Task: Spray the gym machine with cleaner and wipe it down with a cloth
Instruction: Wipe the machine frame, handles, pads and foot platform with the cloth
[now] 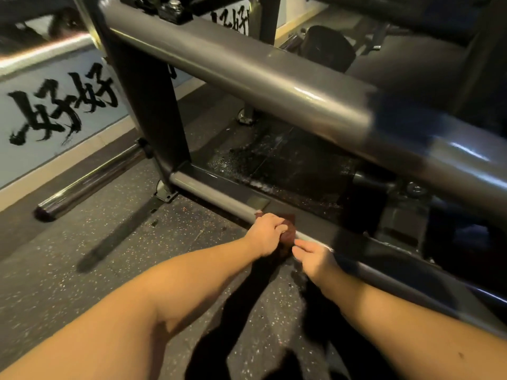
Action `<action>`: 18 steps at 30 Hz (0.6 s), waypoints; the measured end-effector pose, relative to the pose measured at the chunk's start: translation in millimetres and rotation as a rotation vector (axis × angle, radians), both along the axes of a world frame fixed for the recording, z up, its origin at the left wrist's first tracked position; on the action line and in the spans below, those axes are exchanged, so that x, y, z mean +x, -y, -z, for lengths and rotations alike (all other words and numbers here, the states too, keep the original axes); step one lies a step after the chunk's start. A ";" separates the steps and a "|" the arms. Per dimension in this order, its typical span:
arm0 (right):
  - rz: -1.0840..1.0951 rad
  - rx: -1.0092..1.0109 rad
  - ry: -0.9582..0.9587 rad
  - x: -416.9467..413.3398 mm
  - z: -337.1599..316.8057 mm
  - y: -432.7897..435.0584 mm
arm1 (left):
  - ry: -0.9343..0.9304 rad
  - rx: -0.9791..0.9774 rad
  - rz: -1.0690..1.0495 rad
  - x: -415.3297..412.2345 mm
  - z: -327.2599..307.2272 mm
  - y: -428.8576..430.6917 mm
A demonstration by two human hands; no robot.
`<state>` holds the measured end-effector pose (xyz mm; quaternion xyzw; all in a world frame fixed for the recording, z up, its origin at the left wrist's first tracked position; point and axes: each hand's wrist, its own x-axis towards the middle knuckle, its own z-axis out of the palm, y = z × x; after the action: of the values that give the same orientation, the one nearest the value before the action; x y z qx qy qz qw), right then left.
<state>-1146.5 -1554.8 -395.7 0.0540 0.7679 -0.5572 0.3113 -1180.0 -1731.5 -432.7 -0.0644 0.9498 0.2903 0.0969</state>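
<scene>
My left hand [267, 233] is curled around a dark reddish-brown cloth [288, 235], fingers closed over it and pressing it down on the low grey bar [216, 193] of the gym machine, at the point where the rounded front edge of that bar runs toward me. My right hand [315, 260] sits just beside it on the same bar, a little nearer to me, with the fingers stretched out and lying close together; the fingertips almost touch the cloth, but I cannot tell whether they grip anything. Both my forearms are bare and reach in from the bottom of the view. Above my hands a thick grey rail [247, 69] of the machine crosses the view on a slant, joined at the left to a dark upright post [148, 105] that comes down to the low bar. Behind the low bar the black floor mat [288, 163] shines wet, with pale droplets scattered on it. The speckled rubber floor [82, 259] lies under my arms, and a shiny round bar [90, 185] rests on it to the left, near a pale wall panel [55, 111] painted with big black brush characters.
</scene>
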 end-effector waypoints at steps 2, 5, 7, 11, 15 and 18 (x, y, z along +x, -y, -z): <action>0.158 -0.194 0.198 5.6 -10.8 8.6 | -0.007 0.029 -0.077 14.8 -19.4 -2.6; 0.207 -0.383 0.349 14.8 -29.1 13.0 | -0.026 0.092 -0.109 38.0 -38.8 -5.8; 0.187 -0.436 0.351 17.3 -30.6 14.5 | -0.023 0.208 -0.103 53.1 -49.5 -5.3; 0.112 -0.456 0.333 19.8 -28.4 21.6 | -0.057 0.376 -0.034 80.5 -73.4 0.0; 0.053 -0.542 0.351 24.9 -31.2 34.4 | 0.018 0.387 -0.070 100.8 -88.8 15.4; -0.002 -0.562 0.352 27.8 -34.9 41.5 | -0.002 0.346 -0.066 110.7 -101.7 23.3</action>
<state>-1118.7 -1596.3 -360.8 0.0606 0.5185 -0.7293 0.4423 -1069.4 -1754.9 -331.0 -0.0777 0.8833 0.4523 0.0961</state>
